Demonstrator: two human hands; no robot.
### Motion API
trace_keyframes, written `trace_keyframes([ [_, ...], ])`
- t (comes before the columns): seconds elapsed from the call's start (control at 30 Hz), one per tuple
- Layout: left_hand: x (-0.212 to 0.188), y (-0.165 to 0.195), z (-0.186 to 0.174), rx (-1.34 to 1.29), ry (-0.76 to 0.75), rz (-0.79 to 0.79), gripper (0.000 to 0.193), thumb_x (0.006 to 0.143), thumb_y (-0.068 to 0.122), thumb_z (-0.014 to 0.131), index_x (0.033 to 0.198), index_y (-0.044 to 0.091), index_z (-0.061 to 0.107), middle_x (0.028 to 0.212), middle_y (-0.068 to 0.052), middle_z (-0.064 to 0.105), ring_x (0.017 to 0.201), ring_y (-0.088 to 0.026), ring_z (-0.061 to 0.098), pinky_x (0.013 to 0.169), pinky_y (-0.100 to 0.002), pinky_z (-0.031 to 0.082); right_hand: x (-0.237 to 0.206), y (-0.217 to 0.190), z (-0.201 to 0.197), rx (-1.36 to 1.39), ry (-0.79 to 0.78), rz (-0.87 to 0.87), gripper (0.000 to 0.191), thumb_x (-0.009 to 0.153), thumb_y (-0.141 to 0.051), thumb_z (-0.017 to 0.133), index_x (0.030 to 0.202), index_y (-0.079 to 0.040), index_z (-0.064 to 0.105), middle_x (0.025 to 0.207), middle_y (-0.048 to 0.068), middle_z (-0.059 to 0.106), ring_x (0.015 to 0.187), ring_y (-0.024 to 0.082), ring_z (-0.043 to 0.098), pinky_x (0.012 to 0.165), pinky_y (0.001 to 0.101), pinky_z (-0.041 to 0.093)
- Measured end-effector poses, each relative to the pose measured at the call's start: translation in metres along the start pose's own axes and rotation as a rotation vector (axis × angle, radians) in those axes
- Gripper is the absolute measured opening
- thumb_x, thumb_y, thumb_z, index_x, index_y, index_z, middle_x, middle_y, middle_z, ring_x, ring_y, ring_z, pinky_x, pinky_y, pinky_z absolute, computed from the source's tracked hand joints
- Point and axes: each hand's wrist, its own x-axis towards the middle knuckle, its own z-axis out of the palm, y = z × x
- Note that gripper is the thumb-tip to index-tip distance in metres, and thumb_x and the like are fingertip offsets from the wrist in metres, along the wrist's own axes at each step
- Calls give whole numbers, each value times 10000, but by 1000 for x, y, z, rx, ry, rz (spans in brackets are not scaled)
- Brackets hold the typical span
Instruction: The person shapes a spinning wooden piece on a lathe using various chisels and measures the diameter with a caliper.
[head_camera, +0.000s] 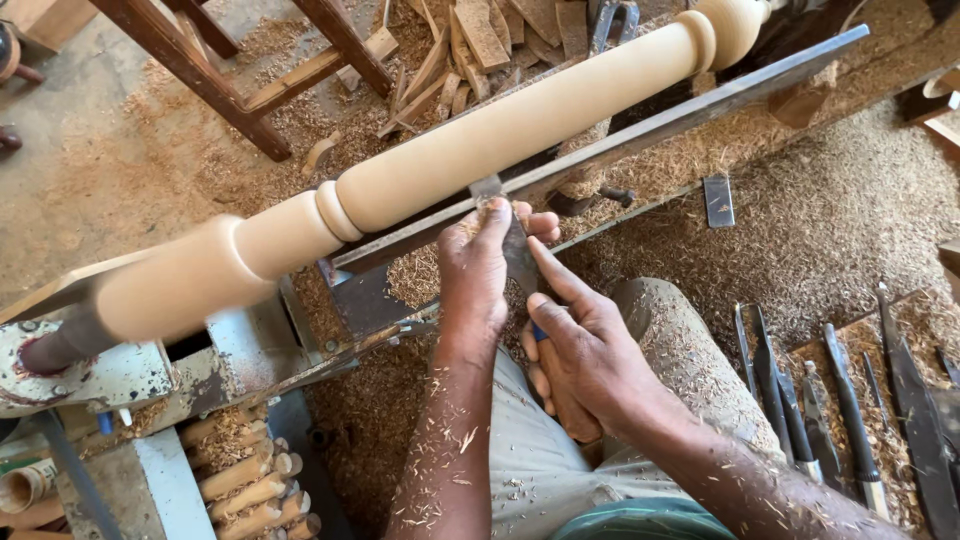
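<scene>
The turned spindle (480, 130) runs from lower left to upper right just beyond the fingertips, its long axis along the lathe; beads and a smooth shaft are already shaped, though finishing seems left. The tool rest (640, 135) lies under the fingers. The left hand (478, 275) pinches the chisel (517, 255) blade, pointing up at the wood; the right hand (585, 355) clenches its handle.

- Metal tool rest (640, 135) runs just beside the turned wooden spindle (500, 130), leaving only a narrow gap;
- spare chisels (830, 400) crowd the right;
- open shavings-covered floor (830, 220) beyond.
</scene>
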Motion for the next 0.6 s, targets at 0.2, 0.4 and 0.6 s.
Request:
trace_keyframes([
  [0.2, 10, -12, 5, -37, -24, -27, 324, 1018, 204, 583, 1047, -108, 667, 902, -246, 768, 798, -287, 763, 734, -394, 647, 1, 0, -6, 4, 64, 23, 653, 986, -233, 489, 1608, -353, 329, 668, 17, 546, 465, 114, 519, 382, 277, 490],
  [0.4, 13, -18, 2, -36, -52, -18, 333, 1026, 203, 557, 1061, -108, 671, 910, -239, 769, 806, -271, 762, 749, -382, 646, 1, 2, -7, 12, 38, 12, 664, 993, -231, 496, 1613, -365, 300, 674, 19, 554, 482, 107, 524, 393, 275, 493],
  [0.6, 15, -21, 1, -68, -53, -30, 304, 1024, 179, 560, 1066, -109, 645, 903, -247, 756, 794, -278, 761, 743, -395, 649, 2, 4, -8, -1, 52, 12, 660, 989, -229, 495, 1611, -361, 317, 670, 17, 549, 475, 105, 521, 390, 271, 495],
])
